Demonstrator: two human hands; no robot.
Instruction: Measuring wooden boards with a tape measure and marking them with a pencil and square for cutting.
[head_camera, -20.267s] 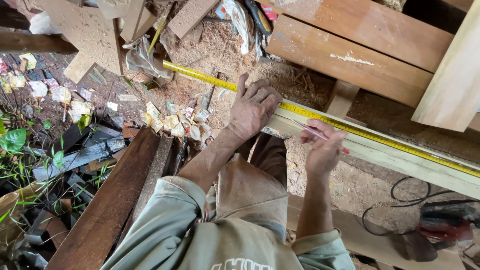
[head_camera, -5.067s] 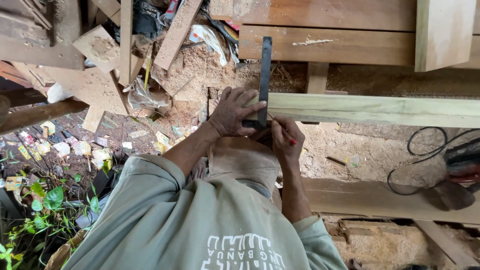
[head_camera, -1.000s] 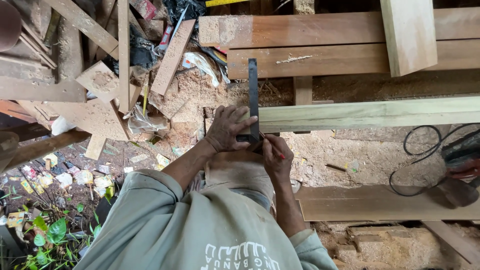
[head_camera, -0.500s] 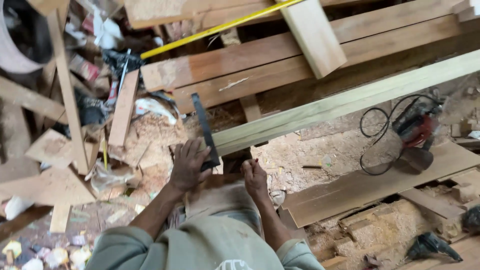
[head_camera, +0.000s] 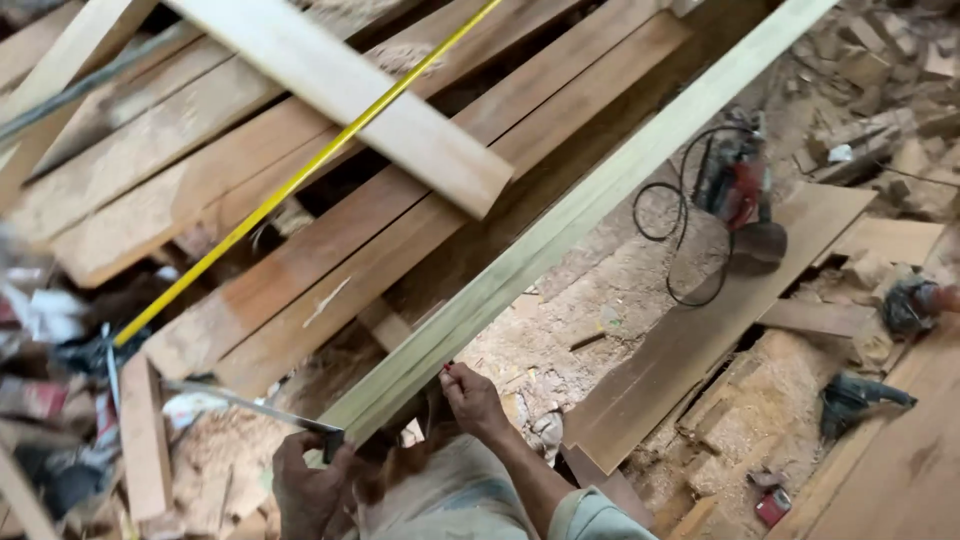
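My left hand (head_camera: 308, 487) grips the dark stock of a try square (head_camera: 250, 408); its metal blade points left, away from the plank. A long pale plank (head_camera: 560, 225) runs from my hands up to the top right. My right hand (head_camera: 472, 402) rests at the plank's near edge and pinches a small red pencil (head_camera: 447, 369). Both hands are at the plank's near end, above my knees.
A yellow tape measure (head_camera: 300, 180) stretches across stacked brown boards (head_camera: 330, 265). A short pale board (head_camera: 400, 120) lies on them. A red power saw (head_camera: 742, 192) with a black cable sits right, other power tools (head_camera: 858, 395) lower right, sawdust and offcuts around.
The view has swung toward the right and along the plank. The square has come off the plank's face; its blade now points left. My right hand stays at the plank edge.
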